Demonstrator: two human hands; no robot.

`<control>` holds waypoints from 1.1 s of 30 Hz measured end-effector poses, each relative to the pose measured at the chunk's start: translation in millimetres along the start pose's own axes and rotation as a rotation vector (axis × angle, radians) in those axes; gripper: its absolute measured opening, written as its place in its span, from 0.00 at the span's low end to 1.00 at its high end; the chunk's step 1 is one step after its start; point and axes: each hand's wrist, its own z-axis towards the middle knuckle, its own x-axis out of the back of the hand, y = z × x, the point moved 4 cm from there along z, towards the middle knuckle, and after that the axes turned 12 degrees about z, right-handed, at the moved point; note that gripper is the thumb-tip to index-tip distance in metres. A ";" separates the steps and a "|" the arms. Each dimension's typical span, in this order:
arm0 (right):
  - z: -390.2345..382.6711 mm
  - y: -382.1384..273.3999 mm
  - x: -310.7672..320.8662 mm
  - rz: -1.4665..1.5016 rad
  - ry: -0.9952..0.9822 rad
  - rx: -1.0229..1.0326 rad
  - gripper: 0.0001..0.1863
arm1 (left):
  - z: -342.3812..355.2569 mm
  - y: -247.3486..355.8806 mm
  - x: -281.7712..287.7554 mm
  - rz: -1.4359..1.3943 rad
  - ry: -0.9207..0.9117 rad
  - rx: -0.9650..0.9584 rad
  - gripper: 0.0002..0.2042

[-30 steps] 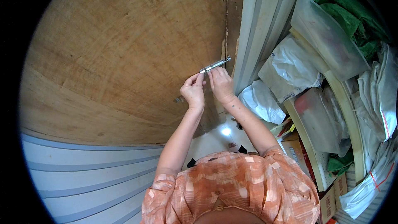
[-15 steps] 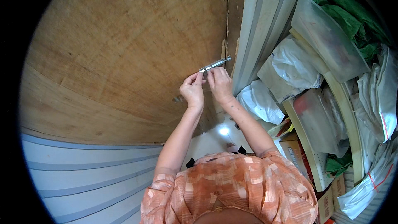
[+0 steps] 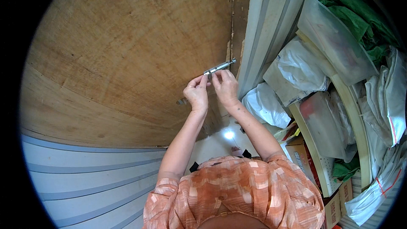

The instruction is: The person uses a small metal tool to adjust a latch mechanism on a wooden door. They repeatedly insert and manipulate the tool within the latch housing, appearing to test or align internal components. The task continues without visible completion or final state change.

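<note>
A silver metal barrel bolt [image 3: 218, 67] lies slanted along the plywood door [image 3: 118, 55], near its right edge. My left hand [image 3: 196, 93] is closed, its thumb and finger at the bolt's lower left end. My right hand [image 3: 225, 88] has its bent fingers pinched just below the bolt's barrel, touching it; whether a small part sits between the fingertips is hard to tell. A small metal fitting [image 3: 181, 101] on the door shows partly behind my left hand.
At right, shelving [image 3: 361, 118] holds translucent bins [image 3: 322, 34], green cloth [image 3: 356, 17] and white bags [image 3: 265, 104]. A pale corrugated panel [image 3: 85, 182] runs along the lower left. A door frame [image 3: 254, 25] stands beside the bolt; the pale floor [image 3: 220, 140] shows below my arms.
Both hands and forearms have moved very slightly left, and my right fingertips have shifted a little at the bolt. The bolt looks essentially in the same place.
</note>
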 end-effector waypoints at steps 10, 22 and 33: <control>1.6 -0.5 1.3 -0.040 -0.017 0.056 0.06 | -3.3 3.9 0.1 0.027 0.007 -0.017 0.06; 4.6 -9.3 3.6 -0.041 -0.032 0.159 0.04 | -3.1 3.6 -0.8 0.007 0.027 -0.015 0.05; 5.5 1.9 0.4 0.045 -0.038 0.115 0.05 | -1.4 1.8 -3.1 0.014 0.019 -0.010 0.05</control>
